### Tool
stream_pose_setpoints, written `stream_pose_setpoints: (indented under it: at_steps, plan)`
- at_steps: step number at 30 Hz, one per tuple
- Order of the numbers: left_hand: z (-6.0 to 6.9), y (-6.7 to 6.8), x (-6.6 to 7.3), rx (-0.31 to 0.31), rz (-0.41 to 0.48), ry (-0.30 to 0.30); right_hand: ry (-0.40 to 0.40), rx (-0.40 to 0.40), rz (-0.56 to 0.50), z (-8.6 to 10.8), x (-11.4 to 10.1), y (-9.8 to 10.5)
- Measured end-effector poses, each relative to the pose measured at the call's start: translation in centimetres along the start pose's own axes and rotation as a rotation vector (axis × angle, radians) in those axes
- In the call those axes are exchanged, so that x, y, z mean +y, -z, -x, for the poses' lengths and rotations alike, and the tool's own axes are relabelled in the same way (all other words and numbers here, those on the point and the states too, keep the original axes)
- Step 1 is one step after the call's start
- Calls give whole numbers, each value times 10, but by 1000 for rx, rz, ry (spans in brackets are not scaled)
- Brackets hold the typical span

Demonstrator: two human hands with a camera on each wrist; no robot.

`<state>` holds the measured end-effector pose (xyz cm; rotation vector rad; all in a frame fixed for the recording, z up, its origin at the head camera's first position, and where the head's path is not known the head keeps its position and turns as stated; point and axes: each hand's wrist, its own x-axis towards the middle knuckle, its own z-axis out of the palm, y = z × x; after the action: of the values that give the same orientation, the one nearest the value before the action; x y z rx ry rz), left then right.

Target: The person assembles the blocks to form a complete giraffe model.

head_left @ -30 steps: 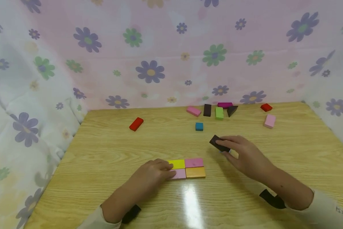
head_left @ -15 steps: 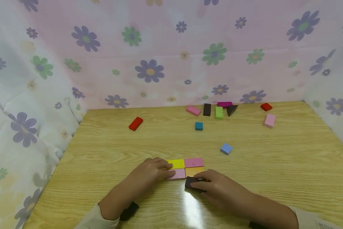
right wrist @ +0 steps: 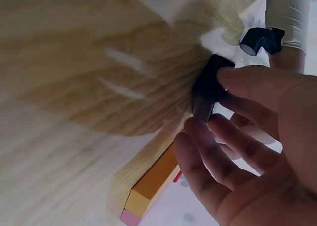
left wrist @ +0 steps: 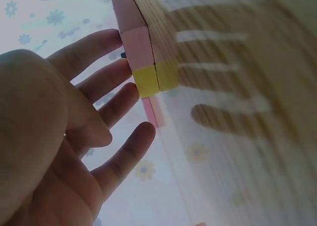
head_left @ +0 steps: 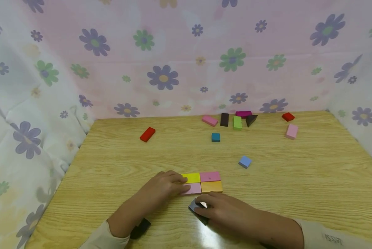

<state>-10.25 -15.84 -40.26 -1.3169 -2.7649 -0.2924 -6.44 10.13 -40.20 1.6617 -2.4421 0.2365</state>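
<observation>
Four blocks lie together in a two-by-two group: yellow [head_left: 191, 178], pink [head_left: 210, 176], light pink [head_left: 194, 188] and orange [head_left: 212, 187]. My left hand [head_left: 159, 191] rests against the left side of the group, its fingertips on the yellow and light pink blocks; in the left wrist view its fingers are fairly straight. Just in front of the group, my right hand [head_left: 227, 211] pinches a black block [head_left: 201, 215], tilted, between thumb and fingers. The right wrist view shows the black block [right wrist: 212, 82] at the thumb, near the orange block [right wrist: 151, 181].
A light blue block [head_left: 245, 162] lies behind and right of the group, a blue one [head_left: 215, 137] farther back. A red block [head_left: 147, 134] is at back left. Several blocks stand near the rear edge, including green [head_left: 237, 122]; a pink one [head_left: 292, 131] lies at back right.
My right hand has carried the black block from the right, beside the light blue block, to the front of the group and turned it. My left hand has stayed nearly still.
</observation>
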Motion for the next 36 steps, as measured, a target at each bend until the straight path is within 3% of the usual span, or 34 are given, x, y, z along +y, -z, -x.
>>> stream_pose_setpoints:
  at_steps: [3,8,17,26,36]
  plan:
    - [0,1,0,-16,14,15,-4,21,27,-7,1,-2]
    - [1,3,0,-39,48,40,-48,-8,48,-17,-2,-3]
    - [-1,3,1,-19,49,22,-37,14,177,-25,-8,-7]
    - [-1,0,0,6,44,22,-84,10,255,-27,-12,-13]
    - [0,0,1,3,60,37,-148,18,231,-28,-15,-14]
